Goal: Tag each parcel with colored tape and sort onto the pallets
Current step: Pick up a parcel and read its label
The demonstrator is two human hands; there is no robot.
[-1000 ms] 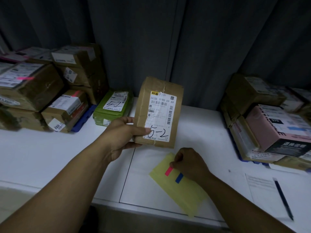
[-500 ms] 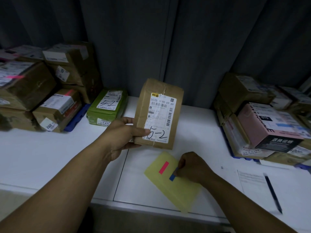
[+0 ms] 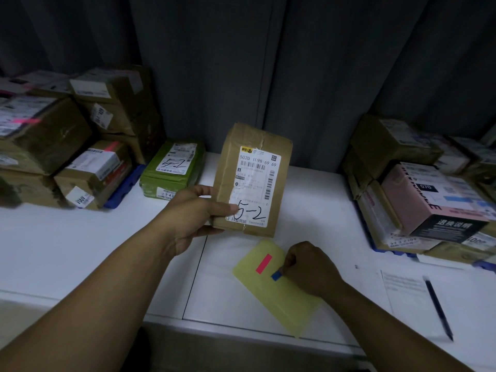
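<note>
Left hand is gripping the parcel upright just behind the yellow sheet; right hand is pinching the blue tape on it. Tagging step, likely: peeling cleanly is coming next.

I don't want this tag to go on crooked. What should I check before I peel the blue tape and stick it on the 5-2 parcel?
1. Grip: the left hand holds the brown cardboard parcel marked 5-2, thumb across its front: ok.
2. Pinch: the right hand pinches the small blue tape strip at its end: ok.
3. Blue strip lifted off the yellow backing sheet: cannot tell, the fingers hide most of it.
4. The pink tape strip is out of the way, flat on the sheet beside the blue: ok.
5. Bare cardboard for the tag, above the white shipping label: ok.
</note>
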